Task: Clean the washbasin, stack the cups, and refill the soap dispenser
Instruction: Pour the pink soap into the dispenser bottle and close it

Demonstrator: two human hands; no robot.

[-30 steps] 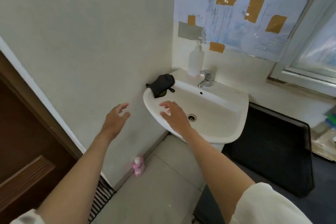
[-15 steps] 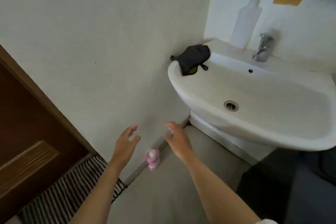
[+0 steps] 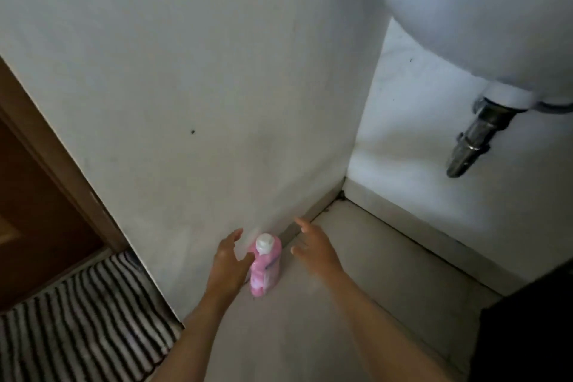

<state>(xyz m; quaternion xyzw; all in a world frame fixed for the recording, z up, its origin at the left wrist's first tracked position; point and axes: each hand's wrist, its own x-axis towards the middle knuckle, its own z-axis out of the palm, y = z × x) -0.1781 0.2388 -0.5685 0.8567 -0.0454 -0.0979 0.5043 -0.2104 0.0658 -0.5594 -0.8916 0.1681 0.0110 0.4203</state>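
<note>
Two hands reach toward one small pink bottle (image 3: 265, 268) that stands upright on the floor (image 3: 356, 257), tight against the foot of the wall (image 3: 186, 71), below and to the left of the washbasin (image 3: 465, 9). Its white cap (image 3: 264, 242) is on. The left hand (image 3: 228, 260) is right at the bottle's left side, fingers (image 3: 232, 236) spread wide and curving around it — whether they already touch the plastic I cannot tell, and they do not look clamped on it. The right hand (image 3: 313, 246) hovers just beside the bottle on the other side, fingers loosely spread, holding nothing.

This looks like the start of fetching the refill for the soap dispenser, with the basin and cups not in hand at all.

The risks from here are plain enough. The bottle is narrow and tall for its base, so a nudge from the left palm before the fingers wrap it could tip it over along the skirting. The wall leaves little room behind it — the fingers may scrape rather than get round. The drain pipe (image 3: 471, 139) and basin underside hang overhead, so rising carelessly could mean a knock. The striped mat (image 3: 77, 329) lies well to the left.
</note>
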